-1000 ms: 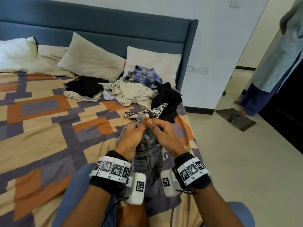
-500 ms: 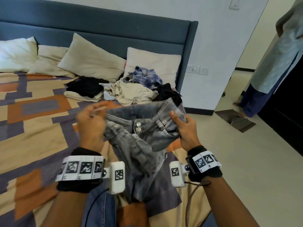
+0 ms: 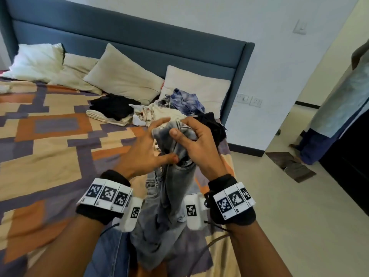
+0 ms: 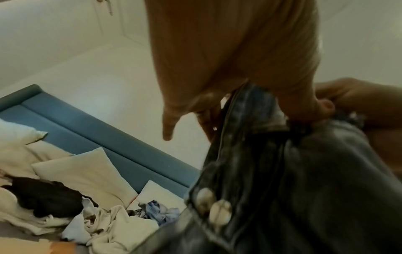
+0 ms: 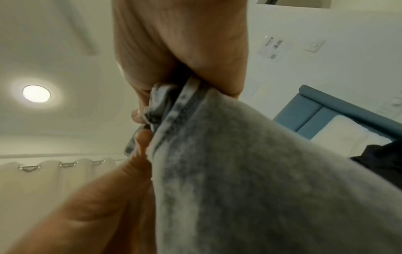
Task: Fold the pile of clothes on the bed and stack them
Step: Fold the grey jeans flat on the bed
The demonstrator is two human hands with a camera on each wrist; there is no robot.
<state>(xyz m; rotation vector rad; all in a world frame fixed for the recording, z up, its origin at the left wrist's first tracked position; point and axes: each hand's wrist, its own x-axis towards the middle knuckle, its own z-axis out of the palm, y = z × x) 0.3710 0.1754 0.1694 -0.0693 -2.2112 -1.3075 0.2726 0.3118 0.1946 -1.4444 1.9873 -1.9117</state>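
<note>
Jeans held up by the waistband, ready to fold

The right hand (image 3: 196, 140) pinches the bunched waistband of the jeans (image 3: 171, 196) — legs hanging to the bed (image 3: 50, 156) so they drop straight. The left hand (image 3: 147, 154), fingers loosely spread, only touches the denim, likely seeking the other corner — the pile (image 3: 163, 112) waits behind.

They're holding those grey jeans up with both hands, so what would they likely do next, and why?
Probably lower the grey jeans flat onto the bed to fold them. The right hand grips the bunched top edge, the left hand touches it with fingers spread, and the legs hang crumpled, not yet folded.
</note>
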